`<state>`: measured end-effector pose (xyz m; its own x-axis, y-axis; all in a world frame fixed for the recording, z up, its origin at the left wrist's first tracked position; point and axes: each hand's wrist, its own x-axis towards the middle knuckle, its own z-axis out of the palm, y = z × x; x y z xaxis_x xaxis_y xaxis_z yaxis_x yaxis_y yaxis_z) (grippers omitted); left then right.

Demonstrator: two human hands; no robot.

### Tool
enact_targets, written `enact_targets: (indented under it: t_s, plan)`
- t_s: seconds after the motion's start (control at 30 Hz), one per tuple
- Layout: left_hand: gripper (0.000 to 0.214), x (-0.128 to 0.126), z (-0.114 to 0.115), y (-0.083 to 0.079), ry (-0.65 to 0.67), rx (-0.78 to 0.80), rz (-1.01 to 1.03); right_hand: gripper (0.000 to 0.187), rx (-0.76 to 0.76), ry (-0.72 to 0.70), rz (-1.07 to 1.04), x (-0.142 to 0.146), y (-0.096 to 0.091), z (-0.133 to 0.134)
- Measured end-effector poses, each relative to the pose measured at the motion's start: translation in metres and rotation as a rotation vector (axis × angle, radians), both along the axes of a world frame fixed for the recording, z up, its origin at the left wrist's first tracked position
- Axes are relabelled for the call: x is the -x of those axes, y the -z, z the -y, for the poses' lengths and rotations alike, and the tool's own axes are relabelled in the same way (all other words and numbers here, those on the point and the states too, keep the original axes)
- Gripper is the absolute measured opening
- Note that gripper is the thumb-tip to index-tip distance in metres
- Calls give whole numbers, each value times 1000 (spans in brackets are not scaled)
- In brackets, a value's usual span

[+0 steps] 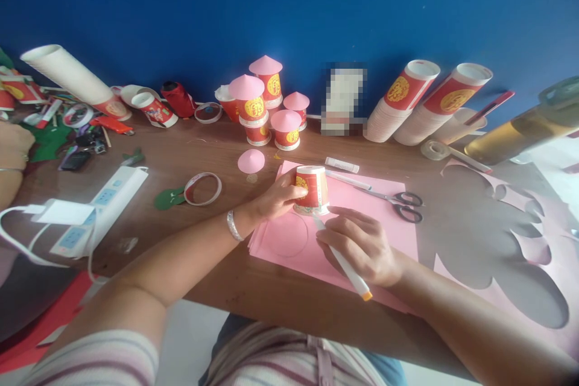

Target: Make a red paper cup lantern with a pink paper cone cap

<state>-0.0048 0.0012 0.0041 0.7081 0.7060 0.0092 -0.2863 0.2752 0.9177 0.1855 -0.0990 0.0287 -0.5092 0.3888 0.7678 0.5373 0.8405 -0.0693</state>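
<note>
My left hand (279, 198) grips an upside-down red paper cup (312, 190) with a yellow emblem, pressing its rim onto a stack of pink paper (362, 217). My right hand (362, 247) holds a white marker (344, 264) with an orange end, its tip at the cup's rim. A drawn circle (289, 234) shows on the pink paper just left of the cup. A bracelet is on my left wrist.
Scissors (404, 205), a glue stick (342, 164) and a pen lie beyond the cup. Pink-roofed cup lanterns (260, 105), a loose pink cone (251, 161), tape rolls (202, 189), cup stacks (398, 105), a power strip (97, 208), cut pink sheets (520, 235) and another person's hand (11, 151) surround them.
</note>
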Motion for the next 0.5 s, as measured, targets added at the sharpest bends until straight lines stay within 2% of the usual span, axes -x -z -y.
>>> enact_targets:
  t_s: [0.3,0.5]
  plan:
    - [29,0,0,0,-1,39,1,13,43,-70,18,5,3,3]
    - [50,-1,4,-9,-55,22,-122,13,17,-78,11,4,2,3]
